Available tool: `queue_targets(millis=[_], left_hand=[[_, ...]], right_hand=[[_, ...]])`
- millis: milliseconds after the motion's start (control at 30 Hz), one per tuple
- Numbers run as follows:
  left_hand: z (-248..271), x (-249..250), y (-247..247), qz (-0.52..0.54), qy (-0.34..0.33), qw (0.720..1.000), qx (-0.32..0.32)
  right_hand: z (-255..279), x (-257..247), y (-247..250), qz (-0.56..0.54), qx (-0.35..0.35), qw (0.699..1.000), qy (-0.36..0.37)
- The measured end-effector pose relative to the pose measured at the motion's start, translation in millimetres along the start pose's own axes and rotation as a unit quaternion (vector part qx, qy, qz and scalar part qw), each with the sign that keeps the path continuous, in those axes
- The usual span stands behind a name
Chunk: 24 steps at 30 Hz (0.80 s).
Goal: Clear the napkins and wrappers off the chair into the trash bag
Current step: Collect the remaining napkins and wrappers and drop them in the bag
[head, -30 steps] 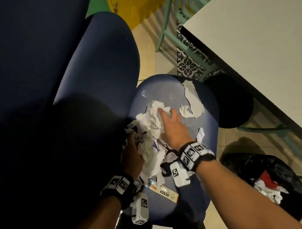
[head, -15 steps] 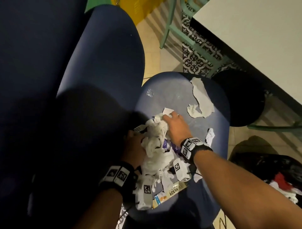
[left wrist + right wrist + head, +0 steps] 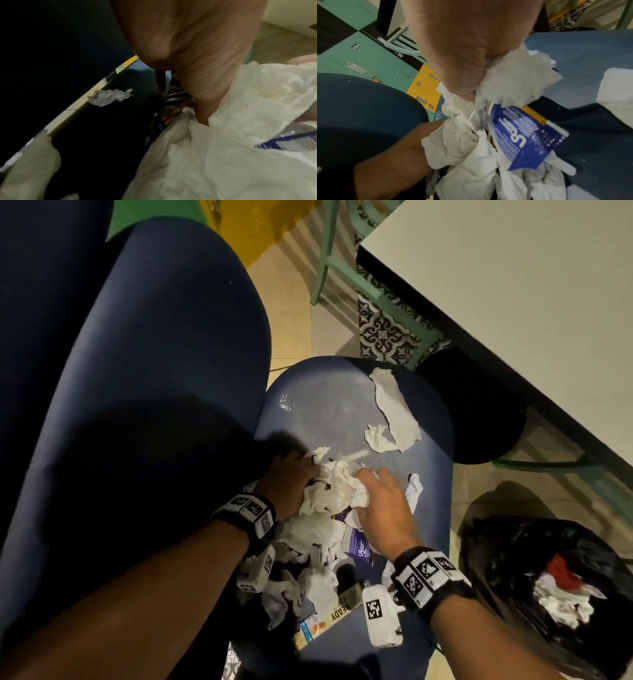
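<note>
A heap of crumpled white napkins (image 3: 329,498) lies on the blue chair seat (image 3: 329,405), with a blue wrapper (image 3: 356,546) and a "READY" wrapper (image 3: 330,616) mixed in. My left hand (image 3: 305,470) grips the heap from its left side. My right hand (image 3: 370,477) closes on it from the right. In the right wrist view the right hand's curled fingers (image 3: 464,75) bunch the napkins (image 3: 505,81) above the blue wrapper (image 3: 522,136). The left palm (image 3: 180,54) presses into the napkins (image 3: 223,148). The black trash bag (image 3: 548,587) stands open on the floor to the right.
Loose napkin pieces (image 3: 394,409) lie at the seat's far right, another scrap (image 3: 414,487) sits beside my right hand, and a small clear scrap (image 3: 285,402) at the far left. The chair back (image 3: 154,371) rises on the left. A white table (image 3: 513,285) and black stool (image 3: 472,409) stand to the right.
My right hand went from lying flat on the far napkins to curling round them and pulling them in. My left hand moved up to the heap's far left, bunching it tighter.
</note>
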<state>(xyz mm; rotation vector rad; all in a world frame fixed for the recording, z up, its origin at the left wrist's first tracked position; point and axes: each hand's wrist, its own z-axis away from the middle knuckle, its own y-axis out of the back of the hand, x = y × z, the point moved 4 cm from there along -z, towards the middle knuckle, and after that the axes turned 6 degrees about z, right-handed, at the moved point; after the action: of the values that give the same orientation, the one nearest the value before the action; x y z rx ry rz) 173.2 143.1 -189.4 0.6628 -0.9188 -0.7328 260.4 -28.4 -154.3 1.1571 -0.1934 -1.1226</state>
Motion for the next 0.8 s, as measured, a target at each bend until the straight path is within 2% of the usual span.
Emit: queue_targets(millis=[100,200,300,400,500,633,733,800], left_hand=[[3,-1,0,0.111,0.026,0.993,0.005],[12,-5,11,0.192,0.094,0.977,0.019],[34,-3,25,0.277,0.153,0.947,0.060],[61,7,32,0.345,0.190,0.913,0.103],[81,16,22,0.363,0.252,0.891,0.108],[111,10,0,0.421,0.300,0.848,0.114],[138,0,-18,0.478,0.348,0.795,0.134],[153,-4,-31,0.479,0.372,0.783,0.137]], right_hand=[[1,4,13,0.004,0.018,1.000,-0.017],[-3,15,36,-0.043,0.037,0.997,-0.056],[-26,28,54,-0.095,0.008,0.991,-0.097],[-64,31,64,-0.087,-0.055,0.988,-0.112],[-98,34,61,-0.065,-0.083,0.985,-0.137],[-109,35,37,-0.007,-0.031,0.988,-0.153],[-103,34,21,0.009,0.017,0.991,-0.131],[-103,33,20,0.027,0.030,0.992,-0.122]])
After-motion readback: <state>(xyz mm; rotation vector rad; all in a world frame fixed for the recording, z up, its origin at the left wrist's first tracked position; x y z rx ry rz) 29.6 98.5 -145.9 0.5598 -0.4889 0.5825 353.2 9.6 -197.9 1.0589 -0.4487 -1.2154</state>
